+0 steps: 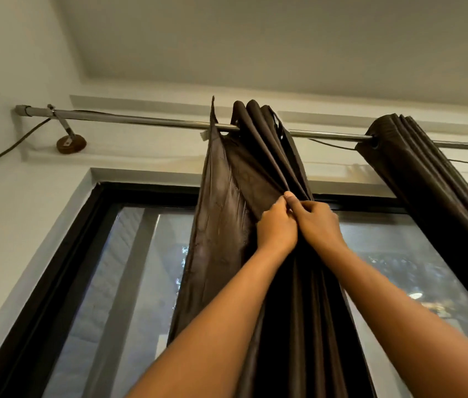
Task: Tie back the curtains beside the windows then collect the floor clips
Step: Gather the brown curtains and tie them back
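a: where is the curtain (244,173) now?
b: it hangs on the rod (146,122), in front of the window (141,268), its folds pushed together under the rod.
a: and the hands?
b: both are raised under the rod. the left hand (277,225) pinches the folds, fingers curled on the cloth. the right hand (317,222) grips the same folds and touches the left one.
a: is there something more on the rod?
b: a second curtain (416,168), bunched further along to the right.
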